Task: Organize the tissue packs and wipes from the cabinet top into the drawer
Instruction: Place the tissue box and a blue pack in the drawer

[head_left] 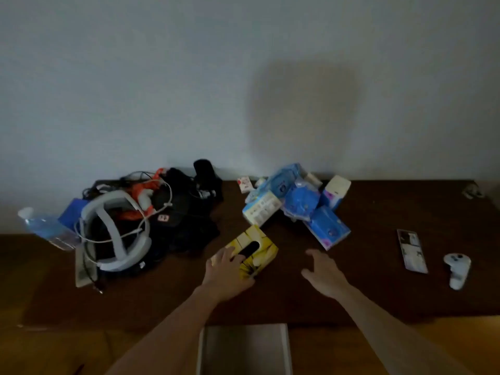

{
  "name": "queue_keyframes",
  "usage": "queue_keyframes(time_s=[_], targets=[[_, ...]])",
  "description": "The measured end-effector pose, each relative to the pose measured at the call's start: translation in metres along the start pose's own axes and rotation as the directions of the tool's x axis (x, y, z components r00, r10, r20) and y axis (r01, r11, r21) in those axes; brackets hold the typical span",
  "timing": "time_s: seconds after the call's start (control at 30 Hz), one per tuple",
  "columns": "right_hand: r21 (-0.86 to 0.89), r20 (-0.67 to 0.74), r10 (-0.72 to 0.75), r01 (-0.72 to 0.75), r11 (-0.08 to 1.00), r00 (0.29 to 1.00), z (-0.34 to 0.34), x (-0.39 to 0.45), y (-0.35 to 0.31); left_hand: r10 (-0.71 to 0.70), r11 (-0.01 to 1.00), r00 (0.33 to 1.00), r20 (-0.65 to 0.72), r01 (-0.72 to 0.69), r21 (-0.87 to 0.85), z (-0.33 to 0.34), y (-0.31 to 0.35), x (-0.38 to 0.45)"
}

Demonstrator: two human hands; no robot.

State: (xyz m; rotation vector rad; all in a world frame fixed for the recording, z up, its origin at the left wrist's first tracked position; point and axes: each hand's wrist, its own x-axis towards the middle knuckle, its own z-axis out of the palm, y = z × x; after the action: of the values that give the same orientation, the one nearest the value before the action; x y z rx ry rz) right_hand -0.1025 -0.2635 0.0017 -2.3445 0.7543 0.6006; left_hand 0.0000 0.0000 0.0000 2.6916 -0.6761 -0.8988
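Observation:
A yellow tissue box (257, 250) with a dark slot lies on the dark wooden cabinet top (365, 288). My left hand (227, 274) rests on its near left end, fingers wrapped over the top. My right hand (323, 274) hovers to the right of the box with fingers spread, holding nothing. Behind them, by the wall, is a pile of blue and white tissue packs and wipes (297, 201). One blue pack (328, 228) lies nearest my right hand. An open drawer (244, 347) shows at the bottom centre, its inside pale.
A heap of black bags, cables and a white headset (116, 234) fills the left side, with a water bottle (46, 228) beside it. On the right lie a flat printed card (412, 250) and a white controller (457, 269). A small card pack (244, 184) sits by the wall.

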Motion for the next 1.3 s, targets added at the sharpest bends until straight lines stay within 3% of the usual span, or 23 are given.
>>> queue_keyframes(time_s=[0.1, 0.27, 0.37, 0.57, 0.73, 0.8, 0.97, 1.07, 1.17, 1.3], targets=[[-0.074, -0.132, 0.073, -0.084, 0.994, 0.988, -0.004, 0.053, 0.011, -0.046, 0.991, 0.994, 0.101, 0.033, 0.131, 0.03, 0.014, 0.042], [-0.081, -0.301, 0.186, -0.219, 0.972, 0.935, -0.013, 0.134, 0.049, -0.103, 0.959, 0.988, -0.114, 0.129, 0.251, 0.089, 0.011, 0.076], [-0.116, -0.318, 0.205, -0.253, 0.96, 0.926, -0.012, 0.173, 0.068, -0.078, 0.949, 0.977, -0.197, 0.133, 0.285, 0.103, 0.004, 0.082], [-0.201, -0.505, 0.082, -0.209, 0.957, 0.859, 0.017, 0.18, 0.081, -0.091, 0.942, 0.971, -0.221, 0.156, 0.298, 0.108, 0.001, 0.084], [-0.214, -0.401, 0.041, -0.137, 0.967, 0.915, 0.053, 0.092, 0.072, -0.093, 0.979, 0.977, -0.192, 0.125, 0.163, 0.089, 0.01, 0.073], [-0.18, -0.356, 0.058, -0.129, 0.975, 0.933, 0.077, 0.049, 0.075, -0.025, 0.99, 0.976, -0.218, 0.055, 0.131, 0.09, 0.008, 0.051], [-0.007, -0.193, 0.103, -0.106, 0.994, 0.976, 0.141, -0.054, 0.085, 0.218, 0.927, 0.968, -0.123, -0.166, 0.338, 0.131, -0.013, -0.063], [0.155, -0.129, 0.179, -0.159, 0.975, 0.975, 0.186, -0.102, 0.092, 0.286, 0.907, 0.956, -0.071, -0.246, 0.341, 0.168, -0.035, -0.124], [0.229, -0.02, 0.272, -0.26, 0.938, 0.962, 0.238, -0.124, 0.099, 0.204, 0.95, 0.979, -0.023, -0.192, 0.247, 0.207, -0.06, -0.152], [0.276, 0.155, 0.336, -0.367, 0.888, 0.929, 0.314, -0.116, 0.119, -0.094, 0.989, 0.994, 0.059, 0.086, 0.121, 0.269, -0.094, -0.149]])
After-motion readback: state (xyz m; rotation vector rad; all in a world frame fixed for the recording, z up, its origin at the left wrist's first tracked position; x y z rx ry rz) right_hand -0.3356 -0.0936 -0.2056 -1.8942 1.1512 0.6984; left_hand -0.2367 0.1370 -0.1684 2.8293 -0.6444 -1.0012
